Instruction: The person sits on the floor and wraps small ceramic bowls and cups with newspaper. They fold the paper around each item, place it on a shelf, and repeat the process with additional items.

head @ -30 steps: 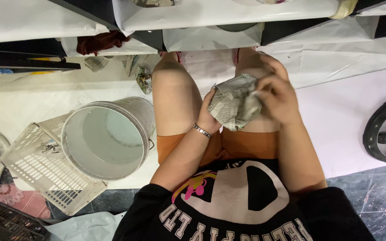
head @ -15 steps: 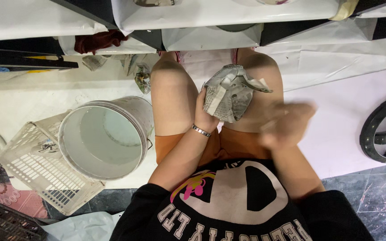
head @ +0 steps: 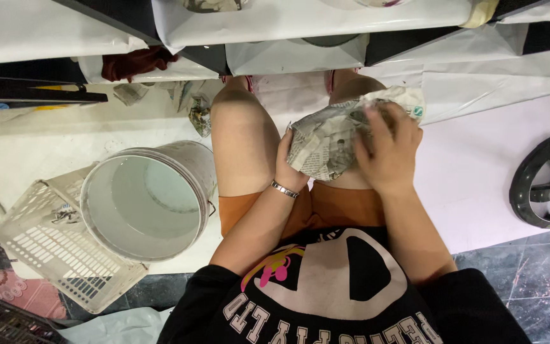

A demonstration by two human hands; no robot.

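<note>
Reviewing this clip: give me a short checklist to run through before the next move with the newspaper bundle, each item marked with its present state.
1. Left hand grips the newspaper bundle: ok.
2. Right hand presses flat on the bundle: ok.
3. Bundle rests over the lap, off the floor: ok.
4. What is wrapped inside: cannot tell.
5. White bucket stands open beside the left knee: ok.
6. Plastic basket lies tipped beside the bucket: ok.

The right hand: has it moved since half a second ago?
Yes. The right hand has come up off the thigh, away from the orange shorts, and now lies on the crumpled newspaper held by the left hand.
</note>
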